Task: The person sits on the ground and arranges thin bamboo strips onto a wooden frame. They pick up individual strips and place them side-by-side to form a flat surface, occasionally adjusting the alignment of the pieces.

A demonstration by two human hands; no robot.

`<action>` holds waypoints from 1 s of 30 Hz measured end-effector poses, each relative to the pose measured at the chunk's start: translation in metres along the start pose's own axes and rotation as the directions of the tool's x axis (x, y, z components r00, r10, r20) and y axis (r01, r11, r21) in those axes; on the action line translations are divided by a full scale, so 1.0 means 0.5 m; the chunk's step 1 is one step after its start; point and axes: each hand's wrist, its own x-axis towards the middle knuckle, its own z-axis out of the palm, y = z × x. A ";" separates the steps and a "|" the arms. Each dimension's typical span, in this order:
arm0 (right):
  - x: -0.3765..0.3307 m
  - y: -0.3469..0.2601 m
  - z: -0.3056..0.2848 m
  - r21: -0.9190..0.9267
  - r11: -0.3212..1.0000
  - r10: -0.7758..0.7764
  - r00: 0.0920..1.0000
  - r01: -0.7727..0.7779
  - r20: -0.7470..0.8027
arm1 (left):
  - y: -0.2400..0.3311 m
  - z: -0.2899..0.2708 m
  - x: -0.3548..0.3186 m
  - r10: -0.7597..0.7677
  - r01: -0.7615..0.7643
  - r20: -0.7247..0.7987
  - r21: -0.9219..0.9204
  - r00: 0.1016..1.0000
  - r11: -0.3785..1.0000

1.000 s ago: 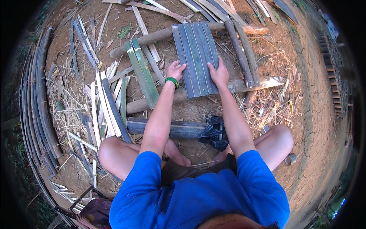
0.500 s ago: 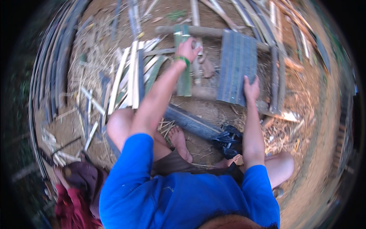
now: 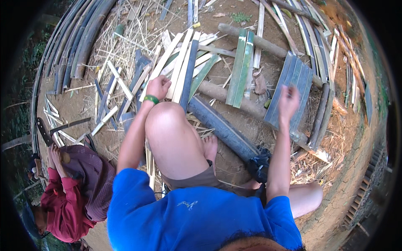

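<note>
My left hand (image 3: 158, 88) is beside my raised knee with its fingers curled, over the lower part of a pale split bamboo strip (image 3: 166, 56). What the fingers hold, if anything, is hidden. Smeared by motion, my right hand (image 3: 289, 102) is over a row of dark bamboo slats (image 3: 298, 79) lying side by side across two poles. Its fingers cannot be made out. Two green bamboo slats (image 3: 240, 69) rest across the same poles, between my hands. More split strips, pale, dark and green, are heaped just beyond my left hand.
A thick dark bamboo pole (image 3: 222, 125) lies before my feet, a black plastic bag (image 3: 258, 165) at its end. Long bamboo poles (image 3: 90, 37) are stacked at the far left. At lower left sits another person (image 3: 69, 205) in maroon, near a large blade (image 3: 43, 130).
My left hand has left the green slats and come back left to the pale strips. My right hand has shifted from the dark slats' edge to over them. The view has turned.
</note>
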 end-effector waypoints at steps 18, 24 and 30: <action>-0.308 -0.259 0.368 -0.133 0.980 0.200 0.704 -0.150 0.681 | -0.299 -0.069 -0.109 -0.019 0.120 -0.511 0.165 0.859 0.979; -0.290 -0.189 0.342 0.165 0.928 0.166 0.767 -0.334 0.620 | -0.427 -0.064 0.111 -0.414 0.453 -0.187 0.298 0.891 0.840; -0.265 -0.144 0.231 0.229 0.901 0.164 0.776 -0.369 0.609 | -0.417 -0.081 0.092 -0.410 0.437 -0.152 0.323 0.899 0.839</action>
